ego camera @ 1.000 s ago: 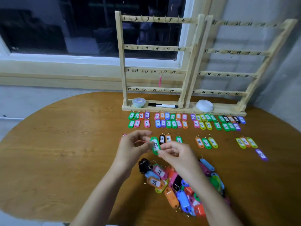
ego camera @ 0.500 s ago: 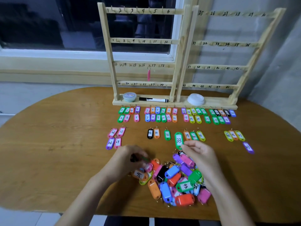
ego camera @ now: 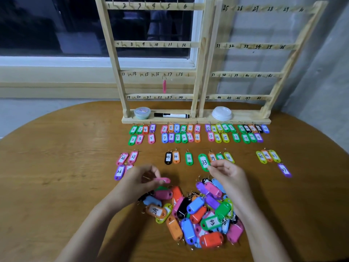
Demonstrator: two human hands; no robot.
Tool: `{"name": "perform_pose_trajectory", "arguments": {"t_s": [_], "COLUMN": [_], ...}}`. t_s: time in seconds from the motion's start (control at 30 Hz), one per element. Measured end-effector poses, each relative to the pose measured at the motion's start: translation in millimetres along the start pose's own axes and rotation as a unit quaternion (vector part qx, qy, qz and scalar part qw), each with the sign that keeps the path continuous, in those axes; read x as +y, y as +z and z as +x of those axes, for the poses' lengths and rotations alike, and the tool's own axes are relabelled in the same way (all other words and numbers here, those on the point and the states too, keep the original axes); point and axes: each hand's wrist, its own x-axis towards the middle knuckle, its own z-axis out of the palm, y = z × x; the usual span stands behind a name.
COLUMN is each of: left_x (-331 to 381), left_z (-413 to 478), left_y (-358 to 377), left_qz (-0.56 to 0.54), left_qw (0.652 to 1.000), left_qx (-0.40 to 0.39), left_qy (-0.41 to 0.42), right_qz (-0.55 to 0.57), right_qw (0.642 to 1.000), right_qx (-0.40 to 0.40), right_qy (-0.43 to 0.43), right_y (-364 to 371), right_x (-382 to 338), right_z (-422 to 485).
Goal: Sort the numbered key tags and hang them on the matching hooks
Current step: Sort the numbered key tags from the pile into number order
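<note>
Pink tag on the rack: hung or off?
Hung. The pink tag dangles by its ring from a hook on the rack's third rail, beside the 17 label; its own number cannot be read.

Right hand [ego camera: 229, 175]: fingertips pinch the near end of green tag 33 [ego camera: 203, 161], with orange tag 39 [ego camera: 212, 157] just right of the grip. Left hand [ego camera: 138, 181]: pinches a pink tag [ego camera: 162, 180] edge-on, with the loose pile of mixed tags [ego camera: 196, 214] below and between both grips. Beyond both grips: sorted rows of numbered tags [ego camera: 181, 133], then the wooden hook rack [ego camera: 158, 44], with one hanging pink tag [ego camera: 164, 86] near hook 17.
</note>
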Motion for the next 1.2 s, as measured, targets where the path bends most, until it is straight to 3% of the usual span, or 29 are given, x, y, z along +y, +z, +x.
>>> {"name": "perform_pose_trajectory", "arguments": {"t_s": [0.1,0.33,0.6,0.73,0.87,1.0,1.1,1.2], "left_x": [4,-4,-15,-19,-21,-21,-16,-6], "left_z": [3,15,18,14,9,7,5,3], "left_y": [-2,0,-5,-9,-12,-11,-8,-2], "left_qz": [-0.070,-0.118,-0.119,-0.113,-0.121,-0.146,-0.185,-0.207], "left_qw": [0.996,0.980,0.975,0.973,0.971,0.965,0.960,0.961], "left_qx": [0.056,0.154,0.177,0.187,0.194,0.206,0.191,0.165], "left_qy": [-0.029,-0.051,-0.067,-0.071,-0.070,-0.077,-0.086,-0.075], "right_qz": [-0.031,-0.148,-0.336,-0.405,-0.437,-0.487,-0.470,-0.321], "right_qw": [0.999,0.987,0.939,0.904,0.864,0.822,0.832,0.913], "right_qx": [0.014,0.013,-0.011,-0.017,-0.108,-0.180,-0.156,-0.097], "right_qy": [-0.026,-0.060,-0.072,-0.136,-0.226,-0.234,-0.249,-0.232], "right_y": [3,33,83,84,66,61,64,64], "right_x": [3,12,0,0,8,13,14,9], "right_z": [9,14,5,2,1,-3,-5,-9]}}
